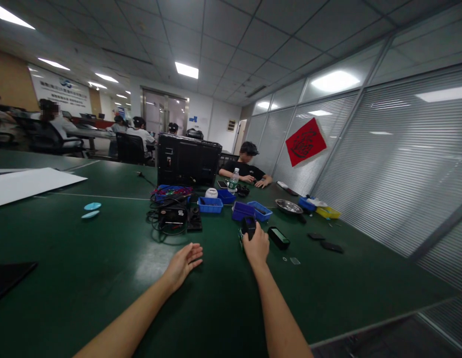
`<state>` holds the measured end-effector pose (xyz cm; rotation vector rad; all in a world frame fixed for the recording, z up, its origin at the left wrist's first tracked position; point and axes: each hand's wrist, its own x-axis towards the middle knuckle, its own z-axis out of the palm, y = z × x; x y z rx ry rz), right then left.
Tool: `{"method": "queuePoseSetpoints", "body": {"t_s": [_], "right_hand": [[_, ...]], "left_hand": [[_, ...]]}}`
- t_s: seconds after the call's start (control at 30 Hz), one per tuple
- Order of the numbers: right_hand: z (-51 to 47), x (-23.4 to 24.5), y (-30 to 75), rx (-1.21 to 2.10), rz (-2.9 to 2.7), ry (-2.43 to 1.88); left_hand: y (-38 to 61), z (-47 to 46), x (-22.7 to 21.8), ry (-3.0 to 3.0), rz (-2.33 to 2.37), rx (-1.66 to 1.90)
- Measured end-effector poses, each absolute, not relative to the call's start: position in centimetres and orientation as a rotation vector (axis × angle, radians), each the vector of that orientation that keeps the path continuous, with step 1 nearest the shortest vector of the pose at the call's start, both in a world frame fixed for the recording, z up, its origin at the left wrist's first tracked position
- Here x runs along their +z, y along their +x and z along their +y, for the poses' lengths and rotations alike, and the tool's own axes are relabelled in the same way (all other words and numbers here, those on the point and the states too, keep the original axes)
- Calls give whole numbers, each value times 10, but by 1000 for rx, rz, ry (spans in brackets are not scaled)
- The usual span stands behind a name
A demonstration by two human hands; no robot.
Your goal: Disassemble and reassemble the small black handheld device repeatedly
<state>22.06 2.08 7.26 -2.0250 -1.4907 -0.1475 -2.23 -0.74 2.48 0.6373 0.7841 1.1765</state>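
My left hand lies over the green tabletop with its fingers spread a little and nothing in them. Ahead of it are a black box with cables and a small black stand. My right hand is closed on a small black boxy device, in front of a dark blue bin. A bit of something green shows at the device's left side; its kind I cannot make out. Right of this hand lies a black case with a pale green window.
Behind the bins stand a water bottle, a white ball and a large black monitor-like panel. A metal bowl and a yellow tray are at right. Across the table sits a co-worker. White sheets lie at left.
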Motion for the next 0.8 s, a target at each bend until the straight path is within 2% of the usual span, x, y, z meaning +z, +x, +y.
{"method": "queuePoseSetpoints", "body": {"t_s": [0.1, 0.17, 0.33, 0.5, 0.6, 0.67, 0.73, 0.8], "right_hand": [[18, 72, 211, -69, -1487, -1767], [21, 63, 200, 197, -1464, -1620], [30, 35, 172, 1134, -1185, -1347], [25, 26, 162, 1521, -1113, -1232], [20, 27, 164, 1591, -1300, -1260], [19, 27, 165, 1525, -1466, -1348], [19, 29, 167, 1241, -1672, -1529], [21, 32, 169, 765, -1822, -1714]], "left_hand": [[-22, -7, 24, 647, 776, 1169], [-22, -7, 25, 648, 781, 1161], [-22, -8, 28, 647, 794, 1157], [-22, -7, 25, 662, 780, 1147], [-22, -5, 23, 663, 760, 1152], [-21, -4, 22, 660, 760, 1165], [-21, -4, 22, 653, 759, 1175], [-21, -4, 23, 644, 747, 1185]]}}
